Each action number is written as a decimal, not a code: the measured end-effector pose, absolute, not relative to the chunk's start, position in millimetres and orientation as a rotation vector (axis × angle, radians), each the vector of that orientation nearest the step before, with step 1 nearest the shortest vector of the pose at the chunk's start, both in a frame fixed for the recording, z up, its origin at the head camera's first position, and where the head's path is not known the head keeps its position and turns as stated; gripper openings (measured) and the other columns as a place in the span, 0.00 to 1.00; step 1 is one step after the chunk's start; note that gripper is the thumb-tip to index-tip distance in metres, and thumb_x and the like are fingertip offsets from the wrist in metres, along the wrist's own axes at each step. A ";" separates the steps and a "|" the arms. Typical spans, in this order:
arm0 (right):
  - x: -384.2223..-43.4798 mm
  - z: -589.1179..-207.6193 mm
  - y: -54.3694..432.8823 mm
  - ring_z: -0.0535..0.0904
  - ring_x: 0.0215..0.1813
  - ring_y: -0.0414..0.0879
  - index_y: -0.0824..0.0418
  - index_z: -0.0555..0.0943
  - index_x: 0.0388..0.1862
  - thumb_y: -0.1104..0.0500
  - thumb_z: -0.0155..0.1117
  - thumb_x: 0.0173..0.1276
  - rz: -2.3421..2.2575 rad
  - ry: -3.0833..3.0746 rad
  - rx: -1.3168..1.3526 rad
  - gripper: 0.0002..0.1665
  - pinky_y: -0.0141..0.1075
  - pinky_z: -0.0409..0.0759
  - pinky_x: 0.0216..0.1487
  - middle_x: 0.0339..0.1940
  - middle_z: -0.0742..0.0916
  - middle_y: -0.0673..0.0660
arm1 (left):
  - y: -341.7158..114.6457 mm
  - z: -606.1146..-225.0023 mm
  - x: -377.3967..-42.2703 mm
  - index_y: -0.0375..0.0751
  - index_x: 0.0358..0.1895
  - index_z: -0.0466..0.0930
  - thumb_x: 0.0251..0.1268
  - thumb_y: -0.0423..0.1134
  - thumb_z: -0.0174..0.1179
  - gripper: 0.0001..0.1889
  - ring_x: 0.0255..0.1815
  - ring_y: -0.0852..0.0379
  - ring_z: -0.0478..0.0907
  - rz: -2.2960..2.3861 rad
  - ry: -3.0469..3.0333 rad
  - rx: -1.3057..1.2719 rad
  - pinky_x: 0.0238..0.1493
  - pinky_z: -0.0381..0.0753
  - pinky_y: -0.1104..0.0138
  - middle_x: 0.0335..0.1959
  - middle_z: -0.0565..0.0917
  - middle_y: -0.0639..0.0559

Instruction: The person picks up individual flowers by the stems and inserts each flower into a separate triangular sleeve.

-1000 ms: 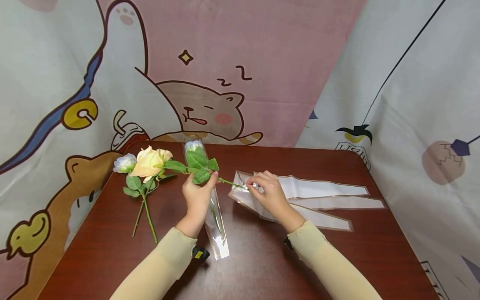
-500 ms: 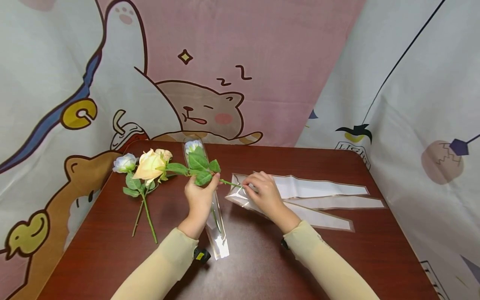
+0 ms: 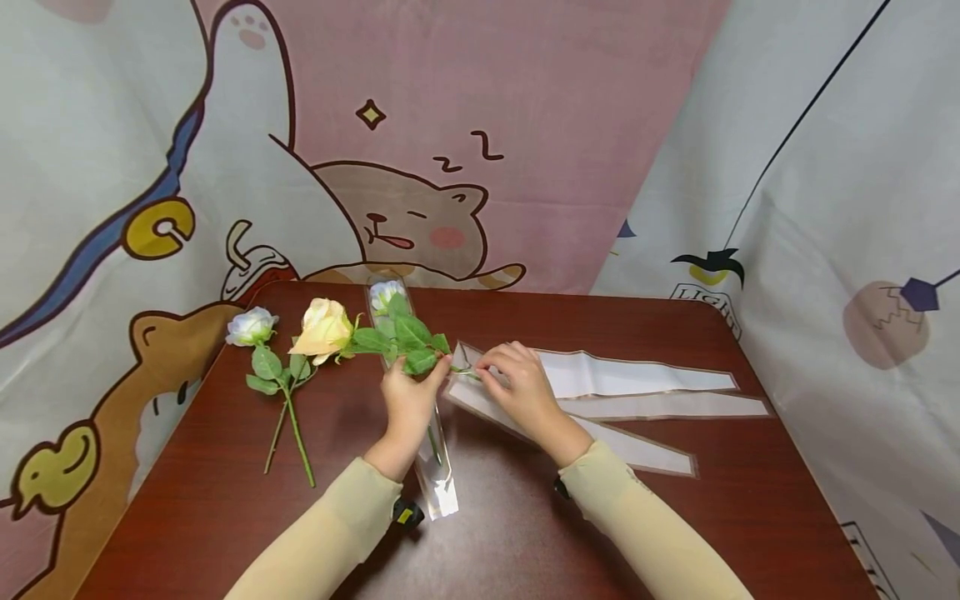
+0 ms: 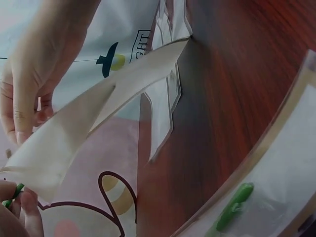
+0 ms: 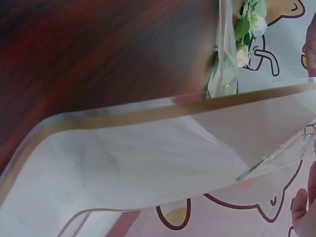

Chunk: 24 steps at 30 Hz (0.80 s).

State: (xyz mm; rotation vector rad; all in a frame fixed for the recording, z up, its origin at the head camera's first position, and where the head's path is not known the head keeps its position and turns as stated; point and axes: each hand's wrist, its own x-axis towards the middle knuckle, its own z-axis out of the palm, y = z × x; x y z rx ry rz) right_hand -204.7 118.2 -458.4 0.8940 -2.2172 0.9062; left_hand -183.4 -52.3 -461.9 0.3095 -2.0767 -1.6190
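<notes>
My left hand [image 3: 411,398] pinches the green stem of a yellow artificial rose [image 3: 322,329] just below its leaves [image 3: 412,333]. The bloom points left and the stem runs right into the mouth of a white-and-clear flower sleeve [image 3: 483,402] with a gold border. At that mouth my right hand [image 3: 521,392] pinches the sleeve's edge between thumb and fingers. Through the film in the right wrist view, the stem's end [image 5: 247,174] shows inside. The left wrist view has the sleeve [image 4: 64,143] stretched between both hands, raised off the table at this end.
A blue-white rose in a clear sleeve [image 3: 447,492] lies under my left hand. Further left lie another blue-white rose [image 3: 251,327] and crossed green stems [image 3: 298,437]. More flat sleeves [image 3: 645,377] spread over the right side of the brown table [image 3: 525,533]. Printed cloth [image 3: 540,167] hangs behind.
My left hand has moved right with the yellow rose, and more of its stem is inside the sleeve. My right hand has drifted slightly left, bringing the sleeve's mouth closer to the leaves.
</notes>
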 end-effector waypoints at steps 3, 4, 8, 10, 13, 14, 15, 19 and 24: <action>-204.5 -459.0 118.6 0.76 0.36 0.42 0.55 0.84 0.31 0.61 0.71 0.57 0.912 -2.225 0.880 0.04 0.37 0.69 0.37 0.32 0.86 0.46 | -52.1 -461.3 -183.0 0.36 0.35 0.84 0.46 0.40 0.74 0.15 0.33 0.52 0.82 -1.622 -2.115 0.271 0.39 0.82 0.60 0.29 0.86 0.43; -204.5 -459.3 118.9 0.75 0.36 0.42 0.55 0.84 0.31 0.61 0.71 0.56 0.914 -2.227 0.877 0.04 0.37 0.69 0.37 0.32 0.86 0.46 | -52.2 -461.0 -182.9 0.35 0.35 0.83 0.46 0.40 0.74 0.15 0.34 0.52 0.81 -1.617 -2.130 0.250 0.41 0.81 0.61 0.30 0.86 0.43; -205.6 -460.8 120.0 0.75 0.35 0.42 0.55 0.84 0.31 0.61 0.71 0.57 0.915 -2.228 0.871 0.04 0.36 0.69 0.36 0.32 0.86 0.46 | -52.0 -459.9 -182.2 0.35 0.36 0.82 0.46 0.35 0.72 0.13 0.35 0.51 0.80 -1.630 -2.165 0.149 0.43 0.80 0.60 0.31 0.85 0.43; -206.2 -461.7 120.4 0.75 0.35 0.42 0.55 0.84 0.31 0.61 0.71 0.57 0.912 -2.226 0.867 0.03 0.36 0.69 0.36 0.32 0.86 0.46 | -51.9 -459.5 -181.7 0.33 0.36 0.81 0.45 0.32 0.71 0.13 0.37 0.50 0.79 -1.646 -2.166 0.110 0.46 0.79 0.60 0.33 0.84 0.41; -206.6 -462.3 120.6 0.75 0.35 0.42 0.56 0.84 0.31 0.61 0.71 0.57 0.908 -2.224 0.860 0.03 0.36 0.69 0.35 0.32 0.86 0.46 | -51.6 -459.3 -180.6 0.34 0.39 0.81 0.44 0.30 0.70 0.15 0.40 0.50 0.79 -1.687 -2.152 0.095 0.50 0.78 0.60 0.35 0.85 0.42; -206.8 -462.4 120.7 0.75 0.36 0.42 0.56 0.84 0.31 0.61 0.70 0.57 0.909 -2.224 0.861 0.03 0.37 0.69 0.36 0.32 0.86 0.46 | -51.6 -459.4 -180.3 0.33 0.40 0.81 0.44 0.30 0.70 0.16 0.42 0.50 0.79 -1.708 -2.139 0.095 0.51 0.77 0.60 0.36 0.84 0.41; -206.8 -462.5 120.8 0.75 0.36 0.42 0.56 0.84 0.31 0.61 0.70 0.57 0.912 -2.226 0.860 0.03 0.37 0.69 0.36 0.32 0.86 0.46 | -51.6 -459.3 -180.1 0.33 0.41 0.81 0.45 0.30 0.70 0.16 0.43 0.50 0.79 -1.730 -2.130 0.090 0.52 0.76 0.60 0.37 0.84 0.41; -206.7 -462.3 121.0 0.75 0.36 0.42 0.56 0.84 0.31 0.61 0.69 0.58 0.925 -2.234 0.860 0.02 0.37 0.69 0.36 0.33 0.86 0.47 | -51.9 -458.8 -179.2 0.32 0.41 0.81 0.52 0.32 0.68 0.13 0.42 0.52 0.79 -1.762 -2.153 0.092 0.50 0.77 0.61 0.37 0.84 0.41; -206.5 -461.9 120.7 0.75 0.36 0.42 0.56 0.84 0.32 0.60 0.69 0.58 0.941 -2.247 0.861 0.02 0.37 0.70 0.37 0.33 0.86 0.47 | -50.6 -448.6 -174.9 0.30 0.41 0.82 0.59 0.33 0.64 0.10 0.37 0.57 0.79 -1.823 -2.175 0.101 0.40 0.78 0.73 0.37 0.85 0.38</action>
